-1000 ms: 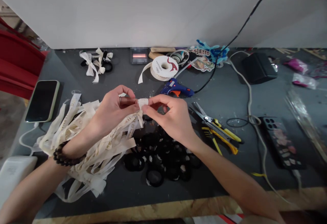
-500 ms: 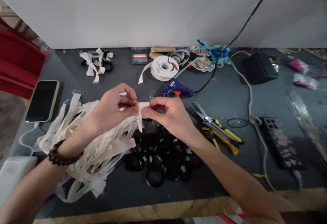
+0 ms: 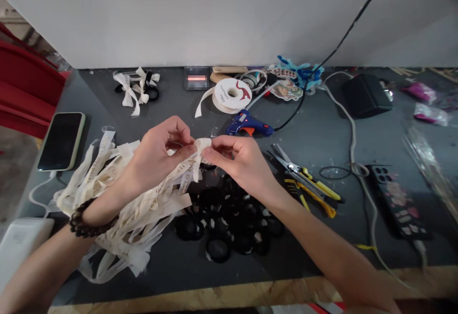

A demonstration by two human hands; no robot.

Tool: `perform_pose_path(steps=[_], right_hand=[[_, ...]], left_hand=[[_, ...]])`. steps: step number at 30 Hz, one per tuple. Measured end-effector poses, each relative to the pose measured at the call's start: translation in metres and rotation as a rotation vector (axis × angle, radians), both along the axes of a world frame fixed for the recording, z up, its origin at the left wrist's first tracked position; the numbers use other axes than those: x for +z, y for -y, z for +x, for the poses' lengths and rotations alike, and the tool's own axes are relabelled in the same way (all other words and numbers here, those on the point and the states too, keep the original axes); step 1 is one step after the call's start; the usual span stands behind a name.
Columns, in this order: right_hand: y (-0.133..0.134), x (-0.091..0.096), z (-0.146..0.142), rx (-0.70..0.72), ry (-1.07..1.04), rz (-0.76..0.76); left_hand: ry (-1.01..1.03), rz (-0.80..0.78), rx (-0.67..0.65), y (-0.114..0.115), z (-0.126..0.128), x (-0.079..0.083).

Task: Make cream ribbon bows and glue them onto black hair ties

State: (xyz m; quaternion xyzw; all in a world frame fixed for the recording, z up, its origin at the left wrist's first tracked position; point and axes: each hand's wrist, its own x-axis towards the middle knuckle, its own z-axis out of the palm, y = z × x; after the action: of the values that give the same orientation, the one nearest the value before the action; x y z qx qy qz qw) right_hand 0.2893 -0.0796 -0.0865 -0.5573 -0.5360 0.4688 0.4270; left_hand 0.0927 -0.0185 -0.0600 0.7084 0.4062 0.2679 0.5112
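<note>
Between my two hands, above the table, is a cream ribbon (image 3: 202, 148) with a folded upper end and a short tail hanging down. My left hand (image 3: 162, 147) pinches its left side between thumb and fingers. From the right, my right hand (image 3: 238, 159) grips the same piece, thumb pressed on its front. Under my left forearm spreads a pile of cut cream ribbons (image 3: 139, 209), some with gold lettering. Below my right hand lie several black hair ties (image 3: 218, 247) in a heap. Curled fingers hide part of the held ribbon.
Behind my hands are a blue glue gun (image 3: 246, 124) and a ribbon spool (image 3: 232, 95). Finished bows on hair ties (image 3: 138, 87) lie at back left. Scissors (image 3: 286, 159) and yellow-handled pliers (image 3: 318, 192) are on the right. Phones (image 3: 60, 142) lie at both sides; a cable (image 3: 352, 128) crosses the right.
The ribbon's top now shows wider and flatter between my fingertips, and its tail has spread out. Both hands stay in nearly the same place.
</note>
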Motion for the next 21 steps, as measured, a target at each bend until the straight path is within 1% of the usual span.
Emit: perform_pose_path(steps=[2, 3, 6, 10, 13, 18, 21], right_hand=[[-0.0002, -0.0004, -0.0004, -0.038, -0.016, -0.005], [-0.0003, -0.0006, -0.0006, -0.048, -0.021, -0.007], [-0.0003, -0.0018, -0.0010, -0.055, -0.013, -0.006], [0.0004, -0.0040, -0.0010, -0.070, 0.047, 0.017], [0.0009, -0.0055, -0.0005, -0.062, 0.103, 0.058], [0.0022, -0.0059, -0.0018, -0.066, 0.281, 0.147], [0.0038, -0.0049, -0.0051, -0.075, 0.339, 0.184]], left_hand=[[-0.019, 0.065, 0.028, 0.0034, 0.0024, 0.0028], [-0.024, 0.068, 0.029, 0.0049, 0.0033, 0.0041], [-0.031, 0.006, 0.028, 0.0079, 0.0048, 0.0050], [-0.018, -0.097, 0.004, 0.0081, 0.0048, 0.0006], [-0.012, -0.106, 0.007, 0.0075, 0.0051, -0.0006], [-0.010, -0.135, 0.059, 0.0079, 0.0059, 0.0013], [0.003, -0.150, 0.082, 0.0079, 0.0059, -0.0004]])
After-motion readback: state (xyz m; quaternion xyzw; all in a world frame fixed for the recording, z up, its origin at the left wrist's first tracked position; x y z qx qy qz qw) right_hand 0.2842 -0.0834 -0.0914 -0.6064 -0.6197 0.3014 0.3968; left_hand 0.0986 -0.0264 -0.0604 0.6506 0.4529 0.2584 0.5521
